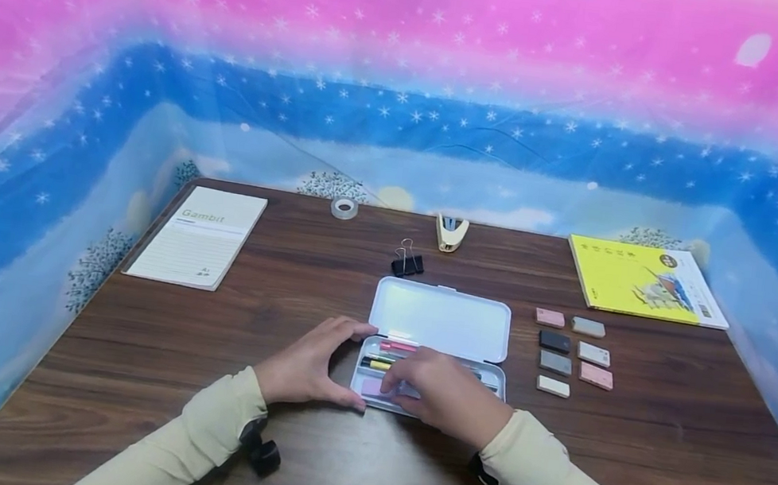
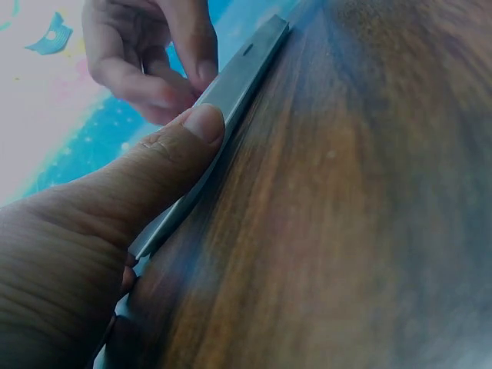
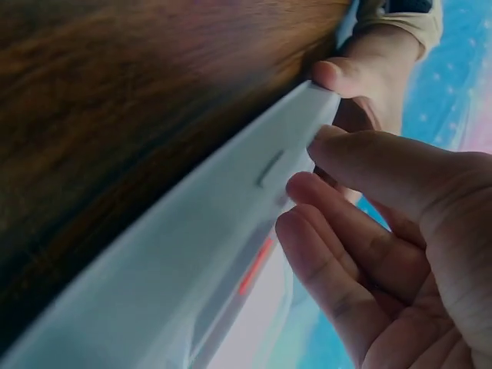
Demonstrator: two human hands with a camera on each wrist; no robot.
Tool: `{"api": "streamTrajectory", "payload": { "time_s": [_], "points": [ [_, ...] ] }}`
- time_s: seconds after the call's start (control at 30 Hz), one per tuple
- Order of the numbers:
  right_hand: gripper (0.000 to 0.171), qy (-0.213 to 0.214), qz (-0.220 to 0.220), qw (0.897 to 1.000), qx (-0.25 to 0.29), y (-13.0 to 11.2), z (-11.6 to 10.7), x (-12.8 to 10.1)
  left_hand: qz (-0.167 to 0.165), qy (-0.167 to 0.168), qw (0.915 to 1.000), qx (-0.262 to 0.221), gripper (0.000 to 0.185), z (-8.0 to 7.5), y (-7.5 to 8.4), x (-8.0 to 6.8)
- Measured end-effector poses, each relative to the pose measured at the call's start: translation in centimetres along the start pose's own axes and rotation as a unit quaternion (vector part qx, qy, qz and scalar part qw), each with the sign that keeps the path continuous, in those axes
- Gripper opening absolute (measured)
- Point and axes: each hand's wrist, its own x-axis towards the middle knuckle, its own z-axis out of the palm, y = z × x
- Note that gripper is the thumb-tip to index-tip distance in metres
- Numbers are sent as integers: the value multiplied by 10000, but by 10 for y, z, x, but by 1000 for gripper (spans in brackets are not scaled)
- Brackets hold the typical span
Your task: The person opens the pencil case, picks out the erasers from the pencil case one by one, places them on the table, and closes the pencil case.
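An open white pencil case (image 1: 440, 312) lies on the table with its lid tipped back. Pens, among them a yellow-and-black one (image 1: 378, 364), lie in its tray. My left hand (image 1: 307, 357) grips the case's left end, thumb (image 2: 204, 127) on the front wall and fingers at the back corner. My right hand (image 1: 447, 393) reaches into the front of the tray. Its thumb and fingertips pinch a light purple eraser (image 1: 372, 387) at the tray's front left. In the right wrist view, the case's front wall (image 3: 192, 207) hides most of that eraser.
Right of the case lie several loose erasers, including a black one (image 1: 555, 341). A yellow book (image 1: 633, 278) is at the back right, a notebook (image 1: 198, 237) at the back left. Behind the case are a binder clip (image 1: 408, 265), a stapler (image 1: 451, 233) and a tape roll (image 1: 345, 208).
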Motion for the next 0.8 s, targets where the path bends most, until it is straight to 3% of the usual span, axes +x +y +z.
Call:
{"api": "streamTrajectory", "payload": {
  "time_s": [0.27,0.6,0.8],
  "points": [
    [13,91,-77,9999,-93,-2,4,4,107,48,9999,13,99,0,0,3],
    [16,-27,77,9996,266,11,5,9,161,125,9998,73,100,4,0,5],
    [20,347,379,9965,664,25,-12,-16,31,75,10000,37,100,2,1,4]
  ]
}}
